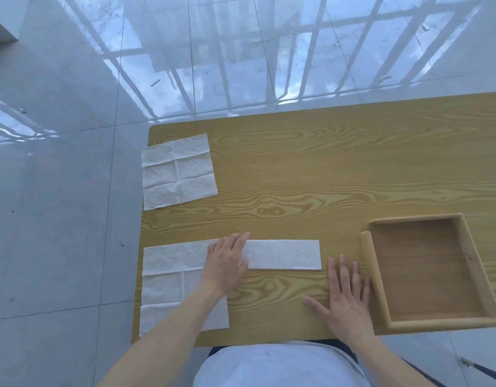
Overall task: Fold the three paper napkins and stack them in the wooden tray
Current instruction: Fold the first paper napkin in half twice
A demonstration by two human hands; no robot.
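From the head view, three white napkins lie on the wooden desk [311,169]. One open napkin [178,171] sits at the far left corner. Another open napkin [168,286] lies near the front left edge. A folded strip [285,254] lies in the middle. The left hand [227,261] rests flat on the strip's left end, fingers together. The right hand [346,300] lies flat on the desk, fingers spread wide, holding nothing, just beside the empty tray [372,275] on the right.

The wood-grain table [311,169] bears two unfolded napkins [178,171] [168,277], a folded strip [284,254] and a wooden tray [376,277].
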